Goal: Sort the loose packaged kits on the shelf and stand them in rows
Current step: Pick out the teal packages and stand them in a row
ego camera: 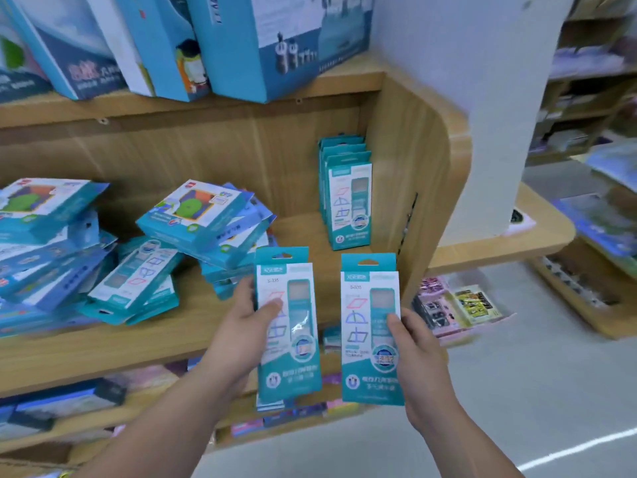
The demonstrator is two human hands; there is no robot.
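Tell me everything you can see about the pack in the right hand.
The right-hand pack is a tall, narrow teal and white card box with a hang slot on top, pink and blue outline shapes on its front and a clear window beside them. It is held upright, facing the camera. The right hand grips its right edge, thumb across the front. A gap separates it from the left-hand pack in the left hand.

Teal-white kits [289, 326] (line drawings) — tan shelf [144, 343]

Wooden shelving [213, 160], white pillar [482, 98], grey floor [517, 391]
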